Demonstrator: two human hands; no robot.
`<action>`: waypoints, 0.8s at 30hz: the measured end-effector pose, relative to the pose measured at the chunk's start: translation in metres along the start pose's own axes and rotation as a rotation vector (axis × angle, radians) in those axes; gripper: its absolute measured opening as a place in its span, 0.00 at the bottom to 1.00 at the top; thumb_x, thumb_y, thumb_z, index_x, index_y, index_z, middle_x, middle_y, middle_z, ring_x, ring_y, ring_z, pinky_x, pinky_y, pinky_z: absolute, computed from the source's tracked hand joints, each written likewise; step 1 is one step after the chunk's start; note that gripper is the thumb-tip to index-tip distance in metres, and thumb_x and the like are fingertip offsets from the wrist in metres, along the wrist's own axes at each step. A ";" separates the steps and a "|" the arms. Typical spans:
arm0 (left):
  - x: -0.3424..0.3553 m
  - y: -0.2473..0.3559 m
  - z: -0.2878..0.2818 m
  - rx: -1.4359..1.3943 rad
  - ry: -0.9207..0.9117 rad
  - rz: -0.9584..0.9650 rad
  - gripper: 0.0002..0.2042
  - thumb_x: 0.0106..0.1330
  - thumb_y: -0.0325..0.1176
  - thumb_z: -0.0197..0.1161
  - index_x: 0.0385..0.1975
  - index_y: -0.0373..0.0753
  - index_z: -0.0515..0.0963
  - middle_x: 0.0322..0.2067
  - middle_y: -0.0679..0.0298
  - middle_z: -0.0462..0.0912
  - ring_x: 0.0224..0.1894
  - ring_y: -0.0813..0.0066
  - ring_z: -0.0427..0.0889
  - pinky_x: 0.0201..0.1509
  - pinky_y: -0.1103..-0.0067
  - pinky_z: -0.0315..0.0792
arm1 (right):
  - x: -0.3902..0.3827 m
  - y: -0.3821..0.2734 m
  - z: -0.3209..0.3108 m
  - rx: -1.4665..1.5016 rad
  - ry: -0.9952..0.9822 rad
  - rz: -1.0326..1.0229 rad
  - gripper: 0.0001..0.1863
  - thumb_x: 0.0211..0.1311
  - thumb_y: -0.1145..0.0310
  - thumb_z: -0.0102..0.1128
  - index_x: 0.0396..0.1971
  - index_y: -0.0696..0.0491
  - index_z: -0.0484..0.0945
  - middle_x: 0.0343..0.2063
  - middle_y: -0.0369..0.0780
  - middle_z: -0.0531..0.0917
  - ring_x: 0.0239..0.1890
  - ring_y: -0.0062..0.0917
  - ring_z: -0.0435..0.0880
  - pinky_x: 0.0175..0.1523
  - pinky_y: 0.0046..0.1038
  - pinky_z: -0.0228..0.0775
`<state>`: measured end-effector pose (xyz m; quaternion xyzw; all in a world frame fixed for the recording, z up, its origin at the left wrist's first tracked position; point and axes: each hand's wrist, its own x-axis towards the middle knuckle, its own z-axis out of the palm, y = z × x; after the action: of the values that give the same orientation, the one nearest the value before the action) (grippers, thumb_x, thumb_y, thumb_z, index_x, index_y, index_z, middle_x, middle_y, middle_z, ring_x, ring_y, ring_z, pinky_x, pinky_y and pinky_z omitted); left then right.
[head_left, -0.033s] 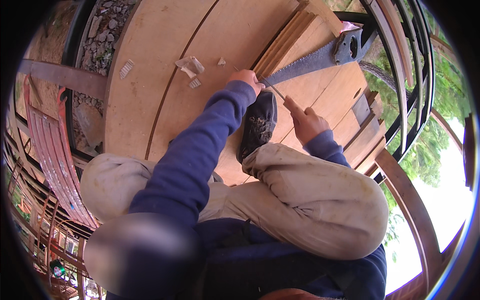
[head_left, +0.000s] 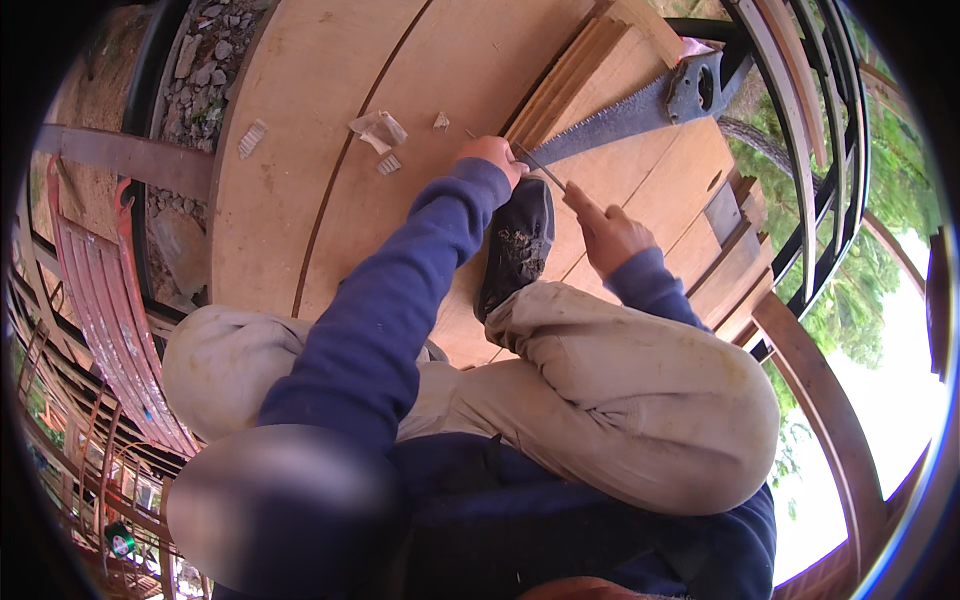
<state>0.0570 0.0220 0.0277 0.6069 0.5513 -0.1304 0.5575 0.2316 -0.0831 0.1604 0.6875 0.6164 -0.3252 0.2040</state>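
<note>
A hand saw with a worn grey handle lies across the boards, teeth facing up and away, its narrow tip reaching my left hand. That hand is closed around the tip, whose end is hidden by my fingers. My right hand grips the near end of a thin dark file, index finger stretched along it. The file slants across the blade's toothed edge close to my left fingers. Just below, my dark, scuffed shoe rests on the boards under the blade's tip.
A stack of narrow wood strips lies behind the saw. Crumpled paper scraps sit on the wooden platform to the left. Short wood offcuts lie at the right edge, near dark metal railings. A red slatted chair stands left.
My right hand and the file have shifted slightly forward and left across the saw's edge. The left hand and the saw stay about where they were.
</note>
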 end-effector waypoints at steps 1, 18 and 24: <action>0.001 -0.002 0.006 -0.029 0.034 0.024 0.16 0.57 0.48 0.71 0.28 0.39 0.83 0.31 0.53 0.86 0.37 0.56 0.85 0.45 0.68 0.76 | 0.007 -0.003 0.000 0.007 -0.020 0.003 0.27 0.70 0.62 0.48 0.67 0.27 0.63 0.28 0.46 0.79 0.29 0.44 0.84 0.35 0.43 0.77; -0.007 0.007 -0.005 -0.016 -0.005 0.001 0.15 0.60 0.46 0.70 0.34 0.39 0.84 0.37 0.54 0.87 0.43 0.57 0.85 0.52 0.68 0.77 | -0.024 -0.003 -0.007 0.012 0.048 0.043 0.25 0.71 0.61 0.49 0.66 0.26 0.64 0.23 0.45 0.77 0.26 0.44 0.83 0.34 0.45 0.76; -0.005 -0.002 -0.001 -0.013 0.038 0.040 0.16 0.58 0.48 0.70 0.31 0.39 0.83 0.32 0.54 0.86 0.38 0.57 0.85 0.46 0.68 0.76 | -0.010 -0.010 -0.010 -0.056 -0.048 0.046 0.28 0.71 0.62 0.48 0.69 0.27 0.58 0.27 0.47 0.80 0.28 0.46 0.84 0.36 0.45 0.77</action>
<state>0.0535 0.0198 0.0304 0.6166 0.5503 -0.1038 0.5534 0.2231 -0.0819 0.1762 0.6878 0.6041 -0.3194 0.2451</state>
